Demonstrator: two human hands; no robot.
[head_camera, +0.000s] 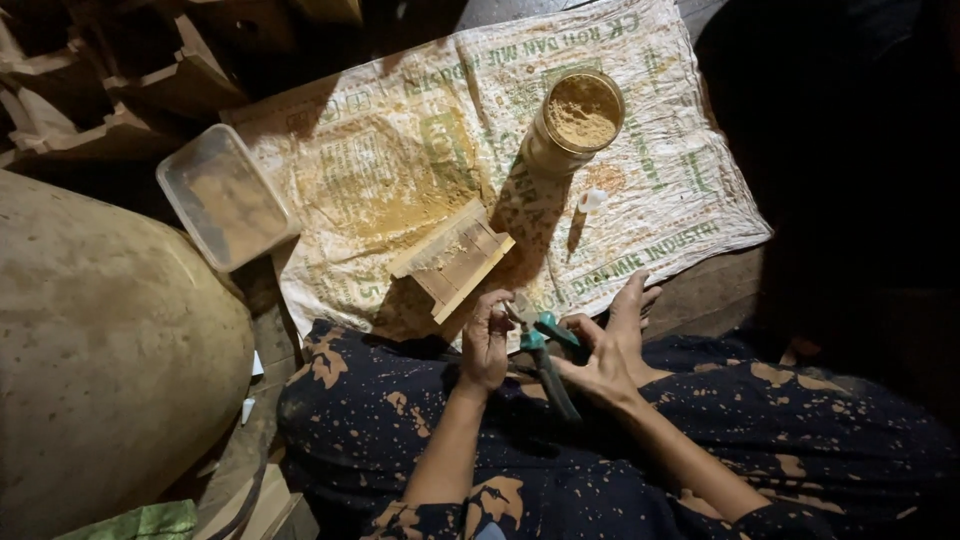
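My right hand (612, 345) grips a pair of pliers (548, 350) with teal handles, held over my lap. My left hand (486, 340) is curled next to the pliers' jaws, its fingertips pinching something too small to make out. Just beyond my hands a small slatted wooden piece (452, 258) lies on a printed woven sack (650, 170) spread on the floor.
A round jar of tan sawdust (580, 115) stands on the sack, with a small white glue bottle (588, 203) beside it. A clear plastic tub (225, 197) sits at the sack's left edge. A large rounded stone-like mass (100, 350) fills the left. Wooden parts (150, 90) pile up top left.
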